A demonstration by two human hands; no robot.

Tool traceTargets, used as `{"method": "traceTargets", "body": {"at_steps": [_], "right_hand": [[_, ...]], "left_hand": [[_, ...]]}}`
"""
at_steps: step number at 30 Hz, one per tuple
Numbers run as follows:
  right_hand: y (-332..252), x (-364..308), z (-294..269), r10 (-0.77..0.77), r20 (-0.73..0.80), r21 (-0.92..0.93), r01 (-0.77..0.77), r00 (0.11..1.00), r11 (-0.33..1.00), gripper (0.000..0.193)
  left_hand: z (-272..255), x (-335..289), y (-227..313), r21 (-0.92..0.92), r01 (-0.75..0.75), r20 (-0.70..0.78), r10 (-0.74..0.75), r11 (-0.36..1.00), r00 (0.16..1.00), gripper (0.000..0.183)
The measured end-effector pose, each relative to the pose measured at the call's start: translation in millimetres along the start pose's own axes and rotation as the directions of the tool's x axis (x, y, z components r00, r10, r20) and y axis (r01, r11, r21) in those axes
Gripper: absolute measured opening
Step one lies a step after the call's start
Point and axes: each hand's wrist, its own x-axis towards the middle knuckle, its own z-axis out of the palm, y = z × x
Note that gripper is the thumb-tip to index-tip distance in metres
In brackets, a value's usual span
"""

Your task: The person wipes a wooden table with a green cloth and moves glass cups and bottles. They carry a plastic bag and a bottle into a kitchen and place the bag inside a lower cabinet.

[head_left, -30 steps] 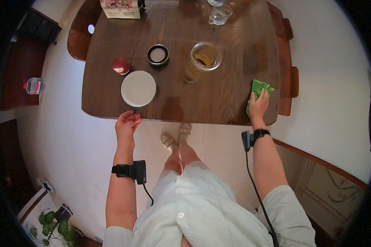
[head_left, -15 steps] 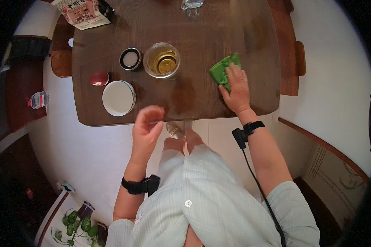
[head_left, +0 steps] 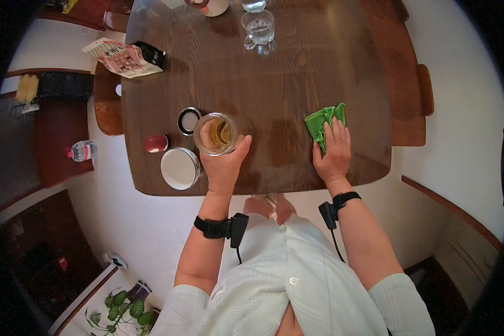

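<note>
My left hand point(head_left: 225, 163) is wrapped round a clear glass jar point(head_left: 211, 149) holding amber liquid. Its mouth faces up toward me, and I cannot tell if its base is off the table. Beside the jar lie a round black-rimmed lid point(head_left: 189, 121), a small dark red object point(head_left: 156, 143) and a white bowl point(head_left: 179, 169). To the right, my right hand point(head_left: 335, 152) lies on a crumpled green cloth point(head_left: 317, 120), fingers stretched out over it and thumb apart.
All this stands on a dark wooden table point(head_left: 297, 173). Farther off are a glass mug point(head_left: 259, 28) with clear liquid and a printed paper pouch point(head_left: 127, 58) at the left. Wooden chairs point(head_left: 410, 106) flank the table. A plastic bottle point(head_left: 83, 151) is off to the left.
My left hand has gone from hovering at the table edge to gripping the jar, which now sits nearer the lid. The right hand stays on the cloth. My view has tilted farther up the table.
</note>
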Motion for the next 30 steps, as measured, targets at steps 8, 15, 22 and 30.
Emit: {"method": "traceTargets", "body": {"at_steps": [8,15,22,30], "right_hand": [[0,4,-3,0.023,0.021,0.035,-0.024,1.000,0.999,0.058],[0,4,-3,0.023,0.031,0.049,-0.024,0.999,0.998,0.058],[3,3,-3,0.024,0.025,0.054,-0.026,0.999,0.998,0.057],[1,2,-2,0.003,0.014,0.057,-0.004,1.000,0.998,0.057]], "left_hand": [[8,82,10,-0.073,0.038,-0.109,-0.046,0.997,0.993,0.053],[13,178,-15,-0.249,0.053,-0.100,-0.080,0.967,0.992,0.056],[26,218,-25,-0.143,-0.016,-0.150,-0.006,0.990,0.989,0.057],[20,233,-35,-0.157,-0.043,-0.106,0.026,0.987,0.994,0.055]]}}
